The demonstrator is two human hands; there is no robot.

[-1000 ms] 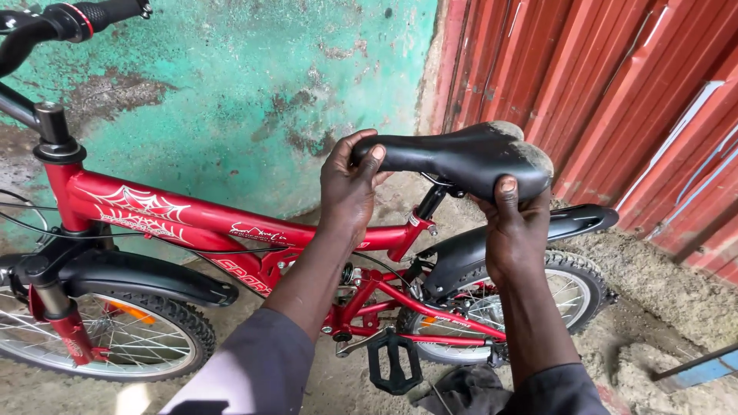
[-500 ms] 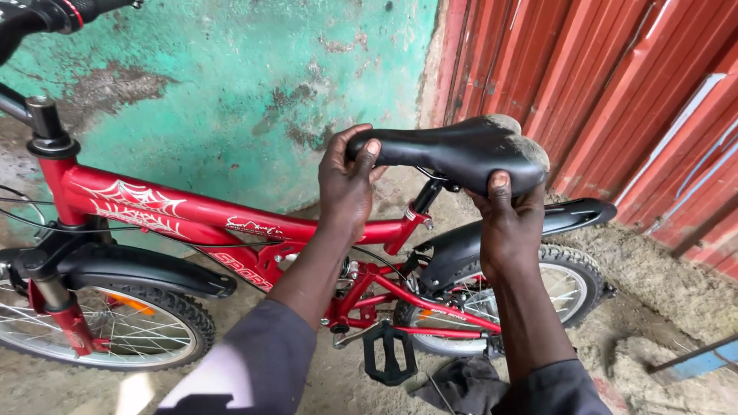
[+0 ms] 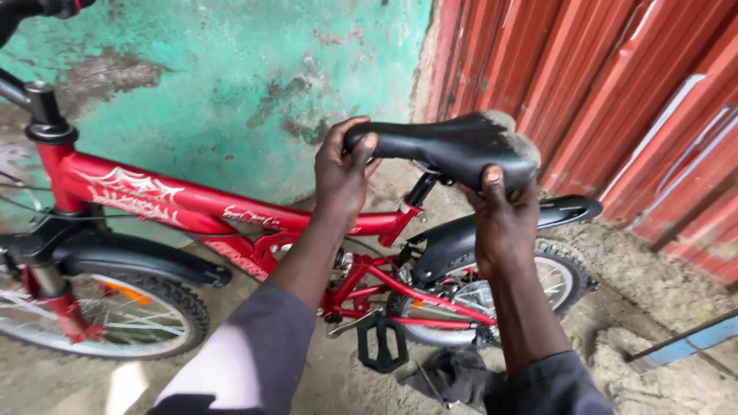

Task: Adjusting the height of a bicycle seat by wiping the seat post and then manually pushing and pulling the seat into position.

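1. The black saddle (image 3: pixel 450 146) sits atop the red bicycle frame (image 3: pixel 192 204), above the rear wheel (image 3: pixel 492 288).
2. The left hand (image 3: pixel 344 173) is clamped on the saddle nose.
3. The right hand (image 3: pixel 503 219) is clamped on the saddle rear, thumb on top.

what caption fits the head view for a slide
Both hands grip a black saddle on a red bicycle beside a green wall.

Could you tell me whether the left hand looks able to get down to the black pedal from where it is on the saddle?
Probably yes. The left hand grips the nose of the saddle, and the pedal hangs below it on the near side, in the open. It would have to let go of the saddle first.
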